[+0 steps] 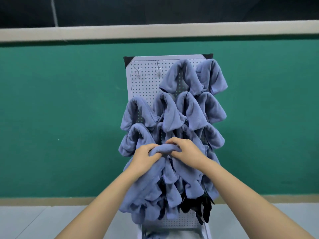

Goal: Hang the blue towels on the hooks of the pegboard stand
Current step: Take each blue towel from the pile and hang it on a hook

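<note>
A white pegboard stand (146, 80) stands upright before a green wall. Several blue towels (191, 76) hang on its hooks in rows. Two bare metal hooks (138, 71) show at the top left. In front of the board's middle, both hands grip the bunched top fold of one blue towel (164, 150). My left hand (145, 158) holds its left end and my right hand (186, 150) pinches its right end. The rest of this towel hangs down below the hands. The hook behind the fold is hidden.
Black cloth items (198, 207) hang at the board's lower right. The stand's white base (205, 228) rests on a pale grey floor (34, 221). A green wall (60, 118) with a beige band runs behind.
</note>
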Motion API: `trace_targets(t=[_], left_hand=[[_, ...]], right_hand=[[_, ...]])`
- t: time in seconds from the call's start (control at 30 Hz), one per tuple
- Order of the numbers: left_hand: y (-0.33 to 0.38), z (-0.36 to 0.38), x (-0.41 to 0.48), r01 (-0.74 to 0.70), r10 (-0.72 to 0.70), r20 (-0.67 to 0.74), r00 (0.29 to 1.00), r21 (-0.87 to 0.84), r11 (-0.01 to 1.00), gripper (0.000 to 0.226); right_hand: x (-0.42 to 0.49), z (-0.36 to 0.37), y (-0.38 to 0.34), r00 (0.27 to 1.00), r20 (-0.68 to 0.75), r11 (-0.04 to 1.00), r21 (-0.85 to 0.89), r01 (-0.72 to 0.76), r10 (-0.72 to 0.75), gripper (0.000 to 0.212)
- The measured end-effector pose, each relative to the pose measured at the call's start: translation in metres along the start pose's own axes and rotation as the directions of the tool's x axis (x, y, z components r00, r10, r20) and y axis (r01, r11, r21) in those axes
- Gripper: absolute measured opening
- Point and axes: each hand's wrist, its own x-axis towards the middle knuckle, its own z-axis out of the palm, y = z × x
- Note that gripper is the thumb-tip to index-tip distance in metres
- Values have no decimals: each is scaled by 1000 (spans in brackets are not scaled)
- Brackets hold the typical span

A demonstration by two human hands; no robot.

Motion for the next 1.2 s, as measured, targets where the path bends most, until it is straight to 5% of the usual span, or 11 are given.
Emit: trace_targets(t=[0.27, 0.53, 0.67, 0.9, 1.2], left_hand=[[-9, 5, 1, -27, 28, -101, 995, 11, 1000, 24], [30, -16, 49, -147, 148, -78, 986, 12, 989, 26], [49, -37, 80, -230, 239, -90, 967, 105, 968, 24], [91, -95, 147, -272, 341, -257, 904, 267, 924, 15], [137, -148, 263, -114, 291, -549, 783, 333, 936, 16]], right_hand=[[3, -34, -10, 976, -219, 1000, 14, 18, -15, 20], [10, -43, 10, 995, -103, 1000, -13, -20, 19, 36], [36, -63, 3, 969, -243, 999, 20, 44, -38, 32], [108, -128, -49, 894, -420, 951, -307, 23, -157, 25], [225, -180, -97, 809, -560, 929, -367, -51, -177, 11]])
